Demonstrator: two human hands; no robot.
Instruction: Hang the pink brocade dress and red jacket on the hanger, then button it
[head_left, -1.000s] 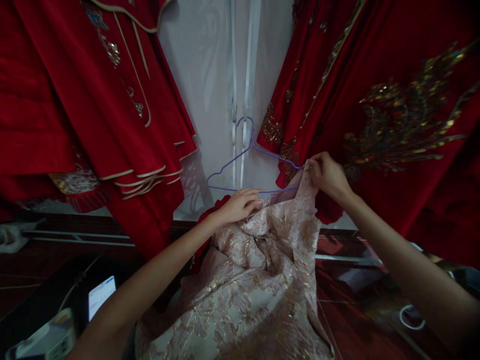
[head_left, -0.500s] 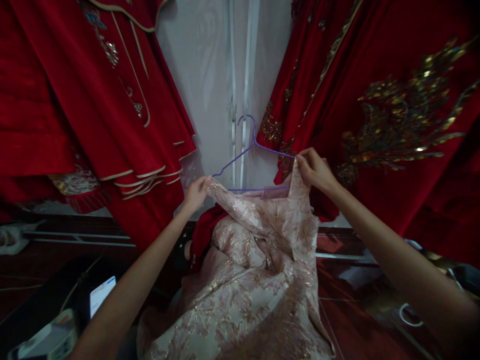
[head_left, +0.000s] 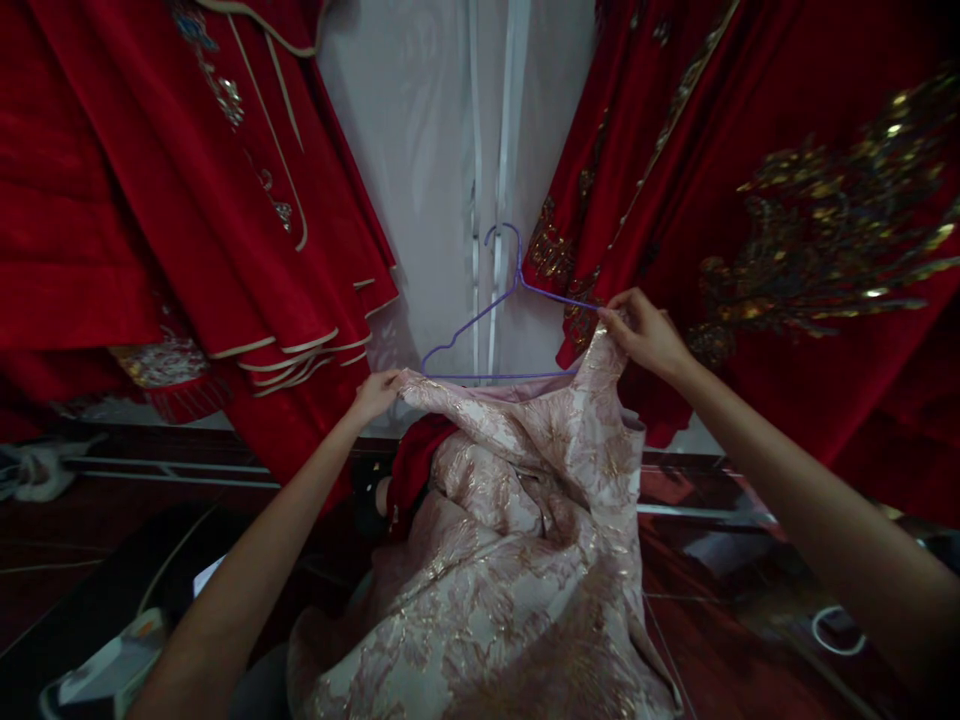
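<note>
A pale pink dress with gold brocade [head_left: 517, 560] hangs down in front of me. My left hand [head_left: 373, 393] pinches its left shoulder edge, fingers closed on the fabric. My right hand [head_left: 645, 335] grips the dress's right shoulder together with the right end of a thin purple wire hanger [head_left: 487, 315]. The hanger sits just above the dress's neckline, its hook pointing up before a white panel. A red cloth [head_left: 416, 465] shows under the dress at the left.
Red embroidered garments [head_left: 187, 200] hang at the left, and more red garments with gold embroidery [head_left: 787, 220] at the right. A white wall panel [head_left: 450, 150] lies between them. Dark red glossy floor [head_left: 712, 600] lies below. A white device [head_left: 105, 665] sits at bottom left.
My left hand left the middle of the neckline, moved left and took hold of the dress's left shoulder, spreading the top edge out under the hanger. My right hand stayed at the hanger's right end.
</note>
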